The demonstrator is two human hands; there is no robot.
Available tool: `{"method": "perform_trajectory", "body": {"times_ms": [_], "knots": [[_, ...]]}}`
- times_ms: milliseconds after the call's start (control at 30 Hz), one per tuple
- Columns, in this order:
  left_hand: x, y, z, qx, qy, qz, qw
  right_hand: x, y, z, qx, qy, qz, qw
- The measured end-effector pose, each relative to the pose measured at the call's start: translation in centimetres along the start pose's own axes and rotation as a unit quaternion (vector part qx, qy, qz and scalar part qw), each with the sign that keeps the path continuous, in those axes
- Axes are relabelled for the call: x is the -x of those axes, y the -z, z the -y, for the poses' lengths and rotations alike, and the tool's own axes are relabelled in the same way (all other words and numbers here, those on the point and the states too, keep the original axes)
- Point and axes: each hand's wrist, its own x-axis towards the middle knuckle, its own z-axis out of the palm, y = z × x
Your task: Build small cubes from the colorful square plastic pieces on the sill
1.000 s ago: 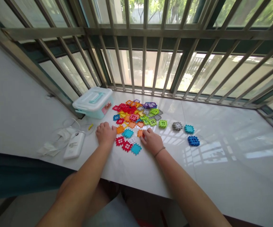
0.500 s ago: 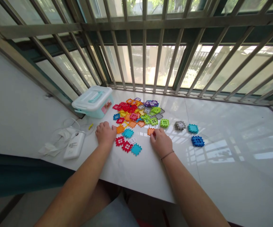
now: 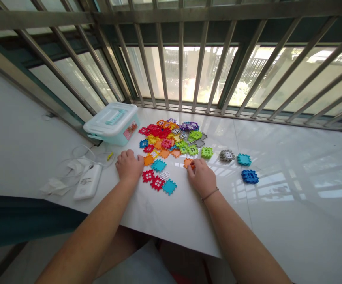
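Observation:
My right hand (image 3: 202, 176) pinches an orange toothed building tile (image 3: 187, 162) at its right edge, on or close to the tabletop. My left hand (image 3: 128, 167) rests palm down on the table with fingers a little apart. Its thumb lies against another orange tile (image 3: 148, 159). Between the hands are a turquoise tile (image 3: 158, 165), red window tiles (image 3: 158, 183), a white window piece (image 3: 164, 176) and a second turquoise tile (image 3: 169, 187). Behind them spreads a mixed heap of tiles (image 3: 166, 143) in red, yellow, orange, purple, grey and green.
Stacks of green (image 3: 207, 152), grey (image 3: 227, 156), turquoise (image 3: 244, 159) and blue tiles (image 3: 249, 176) stand to the right. A lidded plastic box (image 3: 111, 122) sits back left. A white power bank (image 3: 88, 181), cable and tissue (image 3: 54, 186) lie left. Metal window bars (image 3: 181, 71) run behind.
The camera view has tilted down slightly. Both hands stay at nearly the same places on the table, the right hand still at the orange tile.

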Motion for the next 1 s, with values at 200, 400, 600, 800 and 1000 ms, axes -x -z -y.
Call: {"method": "perform_trajectory", "body": {"times_ms": [200, 400, 600, 800, 1000], "knots": [[-0.3, 0.3, -0.3, -0.024, 0.004, -0.001, 1.0, 0.1, -0.1, -0.1, -0.019, 0.003, -0.013, 1.0], [-1.4, 0.2, -0.8, -0.031, 0.008, -0.011, 0.999, 0.0, -0.3, 0.0, -0.034, 0.017, -0.033, 0.999], [-1.8, 0.1, -0.8, -0.015, 0.002, 0.001, 1.0, -0.4, -0.3, 0.9, 0.043, 0.012, -0.005, 0.999], [-1.7, 0.1, -0.9, -0.029, 0.007, 0.011, 0.999, -0.6, -0.5, 1.4, 0.081, 0.0, 0.008, 0.997], [-1.7, 0.4, -1.2, -0.039, 0.008, 0.009, 0.999, -0.5, -0.5, 1.2, 0.084, 0.016, 0.012, 0.996]]}}
